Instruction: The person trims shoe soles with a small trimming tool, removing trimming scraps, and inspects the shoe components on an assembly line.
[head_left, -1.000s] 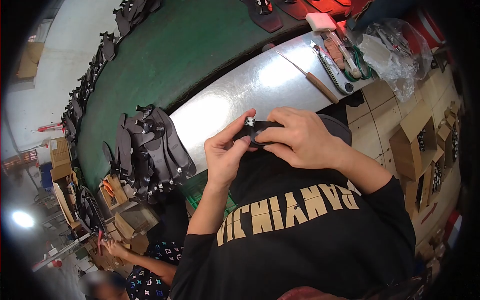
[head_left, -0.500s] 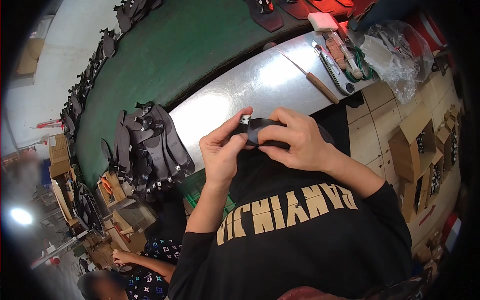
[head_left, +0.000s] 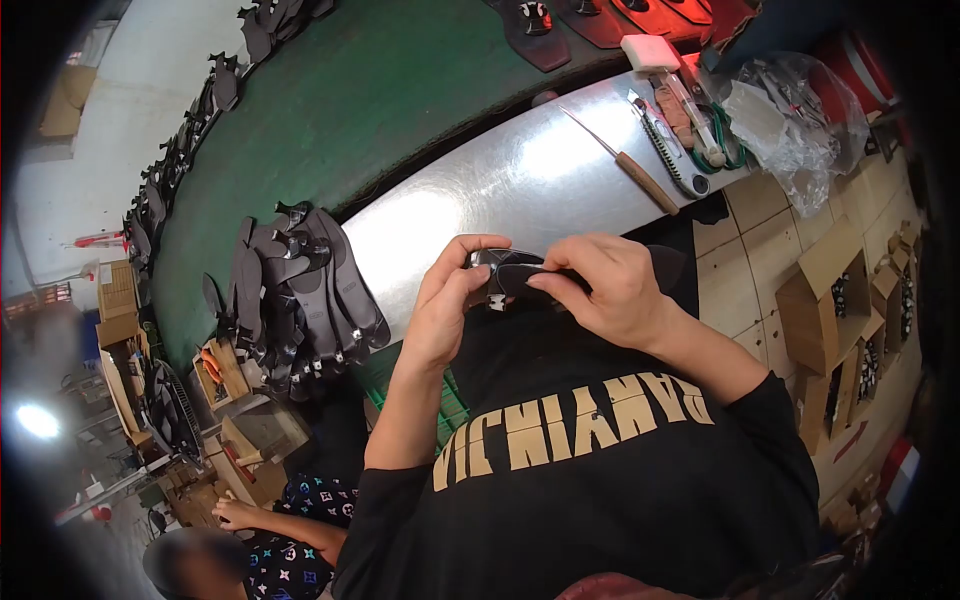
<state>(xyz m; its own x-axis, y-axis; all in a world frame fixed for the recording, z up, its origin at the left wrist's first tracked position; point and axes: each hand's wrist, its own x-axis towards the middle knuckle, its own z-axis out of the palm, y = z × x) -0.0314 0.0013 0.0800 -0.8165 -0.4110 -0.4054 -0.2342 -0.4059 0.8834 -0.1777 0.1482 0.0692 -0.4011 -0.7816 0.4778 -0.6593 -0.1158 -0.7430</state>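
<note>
A black shoe sole [head_left: 517,277] is held between both hands, in front of my chest. My left hand [head_left: 447,305] grips one end, fingers over the far side and thumb on the near side. A small shiny silver-white piece [head_left: 497,300] shows at that end, below my left fingertips. My right hand [head_left: 608,287] pinches the sole's edge between thumb and fingers. The sole's other end sticks out dark beyond my right wrist. Part of it is hidden behind my fingers.
A pile of similar black soles [head_left: 318,290] lies on the green table [head_left: 400,90] at left. On the metal ledge [head_left: 420,205] are a wooden-handled awl [head_left: 645,182], a cutter knife [head_left: 668,150] and a plastic bag [head_left: 800,120]. A co-worker's hand [head_left: 235,513] is at lower left.
The sole has turned in my hands, so its shiny piece moved from the upper side to the lower side. My right hand has shifted to a pinch on the edge.
</note>
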